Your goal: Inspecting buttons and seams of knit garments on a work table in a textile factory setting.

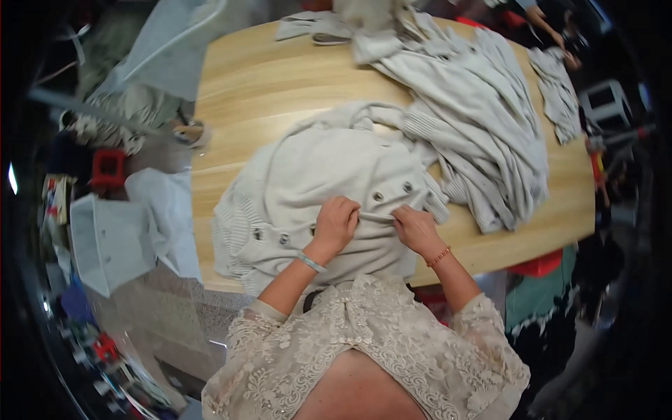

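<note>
A pale grey knitted cardigan [322, 168] with round dark buttons lies spread on the wooden table [245, 91] right in front of me. My left hand [337, 220] is closed on its buttoned front edge, a light blue band on the wrist. My right hand [414, 227] pinches the same edge a little to the right, with an orange bead bracelet on that wrist. A short strip of the knit is stretched taut between the two hands. Several buttons run along the edge to the left and above my hands.
A heap of similar grey knitted garments [483, 119] covers the table's right and far side. More pale fabric [315, 26] lies at the far edge. Another person's hand [553, 35] shows at the top right. Bags, cloth and clutter sit on the floor to the left [112, 238].
</note>
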Demonstrator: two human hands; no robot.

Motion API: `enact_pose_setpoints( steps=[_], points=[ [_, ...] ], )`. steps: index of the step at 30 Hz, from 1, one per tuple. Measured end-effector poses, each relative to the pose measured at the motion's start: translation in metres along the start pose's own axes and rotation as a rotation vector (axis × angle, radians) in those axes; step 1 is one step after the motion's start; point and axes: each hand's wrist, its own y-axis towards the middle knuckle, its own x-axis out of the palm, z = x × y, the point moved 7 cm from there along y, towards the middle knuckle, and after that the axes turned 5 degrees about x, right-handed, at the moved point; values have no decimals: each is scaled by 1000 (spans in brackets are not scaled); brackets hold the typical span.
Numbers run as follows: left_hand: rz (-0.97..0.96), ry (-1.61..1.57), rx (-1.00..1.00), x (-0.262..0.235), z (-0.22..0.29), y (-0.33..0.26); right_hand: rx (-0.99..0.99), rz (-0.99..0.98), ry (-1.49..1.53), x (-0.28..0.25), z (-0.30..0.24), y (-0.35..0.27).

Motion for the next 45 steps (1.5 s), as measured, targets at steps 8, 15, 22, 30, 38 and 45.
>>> enact_pose_setpoints(
  steps=[8,15,22,30,38,45],
  points=[
    [-34,-75,-102,72,-3,42,53,88,138,-8,6,-10],
    [-209,-393,-473,123,-39,19,6,185,315,-2,4,-14],
    [-131,-786,-661,120,-42,8,34,182,350,-7,-3,-11],
    [-294,-806,-347,90,-17,18,-45,138,198,-5,-1,-5],
    [-231,-351,-67,80,-11,7,-112,19,362,-7,2,4],
    [-290,-359,-162,72,-9,6,-162,48,362,-1,7,-2]
  ],
)
